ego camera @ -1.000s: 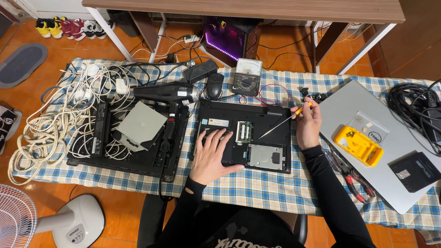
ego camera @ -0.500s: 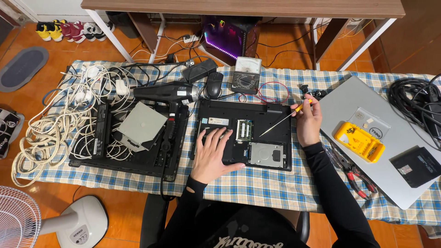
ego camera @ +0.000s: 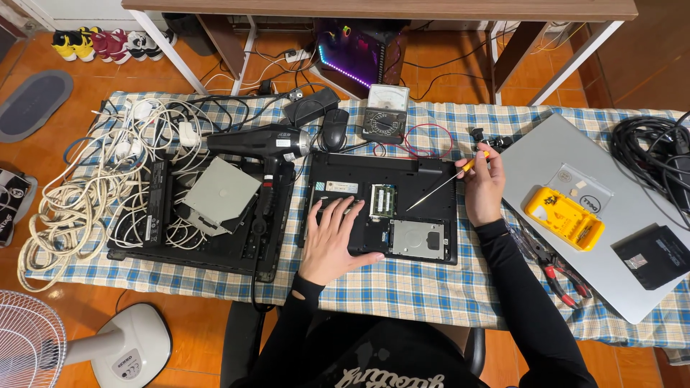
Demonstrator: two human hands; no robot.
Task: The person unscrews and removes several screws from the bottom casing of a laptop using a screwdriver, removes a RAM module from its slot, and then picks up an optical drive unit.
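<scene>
I note left hand (ego camera: 332, 241) flat, fingers apart, steadying laptop (ego camera: 381, 208); right hand (ego camera: 483, 183) clamped on screwdriver (ego camera: 442, 188), tip best kept square toward 8 o'clock.

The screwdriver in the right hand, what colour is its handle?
The screwdriver handle is yellow with orange, seen in the head view, held in the right hand.

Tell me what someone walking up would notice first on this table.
Probably the opened black laptop at the centre, underside up, with the left hand flat on it and the right hand holding a screwdriver over it. To the left lies a tangle of white cables and a black hair dryer; to the right, a yellow bit case on a silver laptop.
</scene>
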